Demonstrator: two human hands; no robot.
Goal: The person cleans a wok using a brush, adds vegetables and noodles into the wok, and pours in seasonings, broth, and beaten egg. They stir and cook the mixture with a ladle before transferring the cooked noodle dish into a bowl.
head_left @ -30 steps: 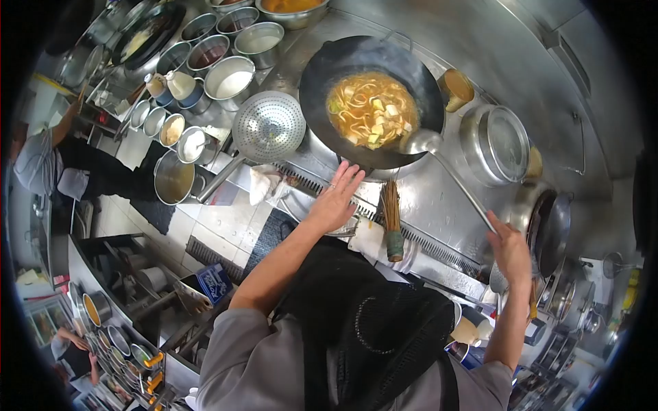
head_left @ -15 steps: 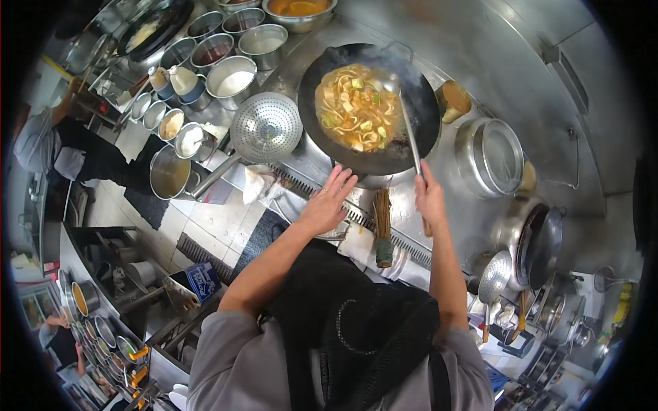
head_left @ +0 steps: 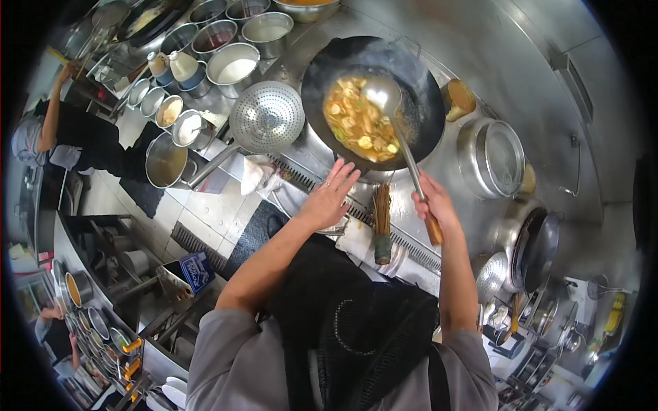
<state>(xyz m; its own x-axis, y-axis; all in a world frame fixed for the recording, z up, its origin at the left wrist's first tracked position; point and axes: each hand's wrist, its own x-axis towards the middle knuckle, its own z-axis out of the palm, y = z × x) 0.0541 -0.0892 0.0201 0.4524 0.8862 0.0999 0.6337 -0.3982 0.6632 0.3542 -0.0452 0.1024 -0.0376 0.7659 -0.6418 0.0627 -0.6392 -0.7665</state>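
A dark wok (head_left: 428, 103) holds noodles and chopped pieces in brown-orange sauce (head_left: 353, 127), with steam above. My right hand (head_left: 434, 200) is wrapped round the handle of a steel ladle (head_left: 406, 147) with a wooden end. The ladle's bowl sits in the wok at the far edge of the food. My left hand (head_left: 332, 197) is open, fingers stretched toward the wok's near rim; whether they touch it I cannot tell. Between my hands lies a bamboo wok brush (head_left: 382, 216), bound in green at its near end, beside a folded white cloth (head_left: 358, 241).
Left of the wok, a large perforated strainer (head_left: 267, 118) rests with its handle over a pot (head_left: 159, 171). Several seasoning containers (head_left: 233, 72) stand behind it. A tin (head_left: 458, 99) and steel pot (head_left: 499, 159) are at right. Another person (head_left: 82, 133) stands far left.
The ladle has swung, its bowl moving left over the food and its wooden end to the right with my right hand. The food has shifted and bunched. My left hand stays nearly in place.
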